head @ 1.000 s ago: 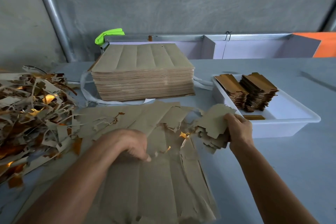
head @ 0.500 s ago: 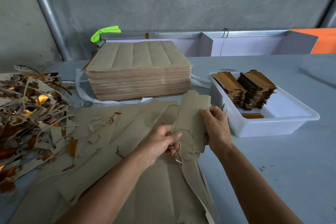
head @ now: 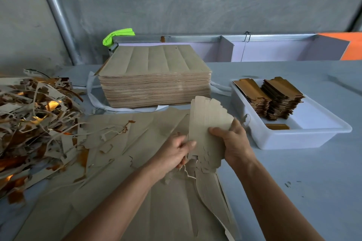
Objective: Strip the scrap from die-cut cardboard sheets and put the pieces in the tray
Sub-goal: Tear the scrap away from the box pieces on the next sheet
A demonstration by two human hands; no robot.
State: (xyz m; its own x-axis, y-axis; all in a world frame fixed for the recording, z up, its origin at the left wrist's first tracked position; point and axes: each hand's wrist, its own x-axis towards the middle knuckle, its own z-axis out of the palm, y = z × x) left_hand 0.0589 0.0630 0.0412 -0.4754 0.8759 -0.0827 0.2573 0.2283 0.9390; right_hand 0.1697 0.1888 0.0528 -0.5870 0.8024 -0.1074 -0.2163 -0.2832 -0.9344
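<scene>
1. Hands: two. The left hand (head: 176, 152) and right hand (head: 233, 143) both hold one fanned bundle (head: 209, 123) of brown die-cut pieces above the tabletop (head: 293, 182).
2. Fingers of the left hand curl round the bundle's lower left edge, thumb on top; ragged scrap strips hang from the bundle just below this hand.
3. Fingers of the right hand wrap the bundle's right edge from behind, the thumb (head: 217, 130) pressed across its front face. Both hands are clamped on the bundle.
4. The bundle stands nearly upright, top leaning toward the tray (head: 293, 141), which sits just to its right and apart from it.
5. Tray: one, white, holding two piles (head: 274, 98) of stripped pieces with gold-brown faces up, side by side at its far end, and one loose piece (head: 277, 126) lying flat near its front wall.
6. Stack (head: 154, 80): one tall block of uncut sheets behind the hands, resting on a white strap (head: 92, 92).
7. Torn sheets (head: 156, 201), several overlapping, lie flat under the forearms; I cannot count them.
8. Scrap heap (head: 33, 119): one tangled mound at the left, brown and gold strips.
9. Green object (head: 117, 36): one, behind the stack; what it is cannot be told.
10. No readable writing or labels show anywhere.
</scene>
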